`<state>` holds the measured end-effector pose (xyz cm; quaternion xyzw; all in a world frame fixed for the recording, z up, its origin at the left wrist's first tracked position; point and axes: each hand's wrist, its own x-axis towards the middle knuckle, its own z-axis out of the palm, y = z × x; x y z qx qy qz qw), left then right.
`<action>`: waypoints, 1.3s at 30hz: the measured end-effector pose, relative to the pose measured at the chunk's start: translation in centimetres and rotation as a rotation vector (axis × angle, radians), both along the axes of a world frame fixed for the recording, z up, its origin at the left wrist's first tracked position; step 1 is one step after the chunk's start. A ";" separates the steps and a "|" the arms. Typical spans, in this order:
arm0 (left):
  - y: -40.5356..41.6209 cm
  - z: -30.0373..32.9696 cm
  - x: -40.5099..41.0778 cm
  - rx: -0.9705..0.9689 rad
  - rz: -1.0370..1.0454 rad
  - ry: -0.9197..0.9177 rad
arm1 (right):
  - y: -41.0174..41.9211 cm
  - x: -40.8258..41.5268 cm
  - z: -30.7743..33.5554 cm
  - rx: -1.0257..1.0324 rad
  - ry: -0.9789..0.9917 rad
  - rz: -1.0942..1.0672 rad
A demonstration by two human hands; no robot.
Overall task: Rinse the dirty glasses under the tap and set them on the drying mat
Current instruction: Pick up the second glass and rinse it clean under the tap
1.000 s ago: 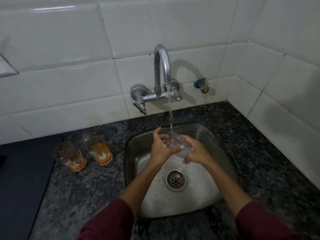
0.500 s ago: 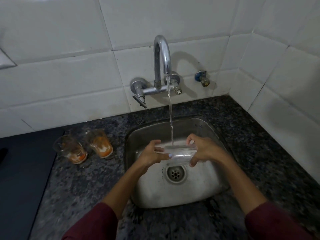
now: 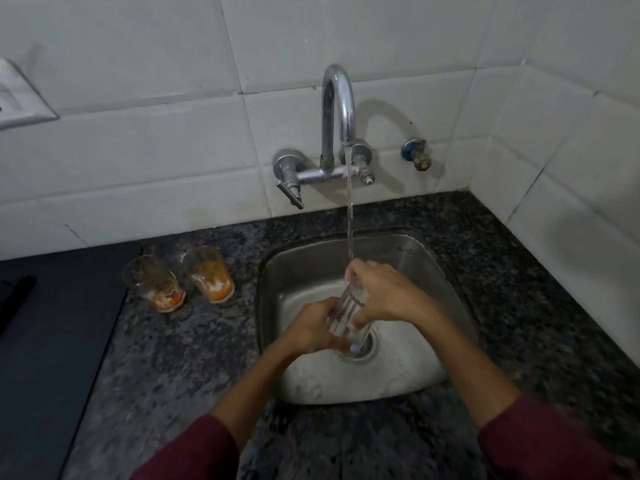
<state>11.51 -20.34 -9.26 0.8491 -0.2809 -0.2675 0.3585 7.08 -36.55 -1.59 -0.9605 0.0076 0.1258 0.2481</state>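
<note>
Rinsing a clear glass (image 3: 349, 311) under the running tap (image 3: 337, 112), over the steel sink (image 3: 426, 265).

Held with both hands: left hand (image 3: 311, 330) curled round the lower end near the drain (image 3: 362, 346), right hand (image 3: 384, 292) wrapped over the upper end, fingers clamped on the glass, water stream (image 3: 349, 209) landing at the right hand's fingertips. Waiting on the granite counter (image 3: 194, 355) left of the sink, two dirty glasses (image 3: 152, 284) (image 3: 209, 273) with orange residue, side by side, beside a dark mat (image 3: 52, 341).
</note>
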 end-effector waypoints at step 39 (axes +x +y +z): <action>10.7 6.9 8.7 -0.497 0.474 -0.200 | 16.2 9.7 3.9 0.807 -0.421 -0.434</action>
